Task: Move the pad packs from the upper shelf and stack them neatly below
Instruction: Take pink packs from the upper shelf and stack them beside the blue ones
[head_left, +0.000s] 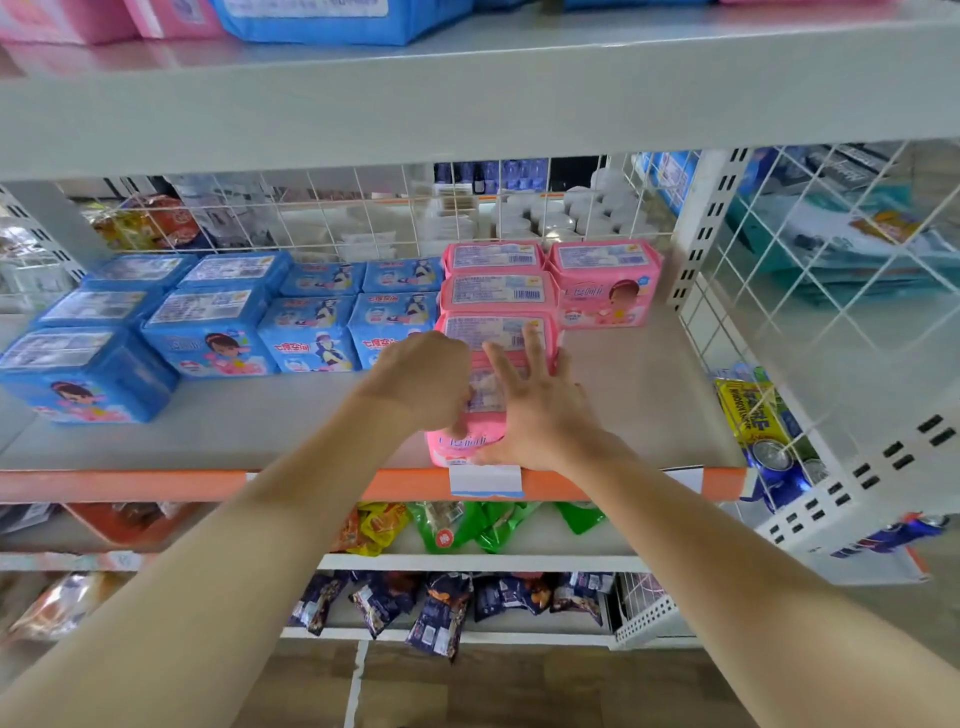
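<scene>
Now both hands (left hand (423, 379) curled, right hand (530, 410) splayed) press the front pink pack (470, 415) of five.

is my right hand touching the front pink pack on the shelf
Touching. The head view shows the right hand lying spread against the front pink pack, its thumb along the bottom edge.

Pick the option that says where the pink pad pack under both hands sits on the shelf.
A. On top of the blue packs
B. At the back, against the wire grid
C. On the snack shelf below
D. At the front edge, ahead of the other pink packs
D: the pink pad pack lies at the shelf's orange front edge, with the left hand and right hand on it and the other pink packs lined up behind.
</scene>
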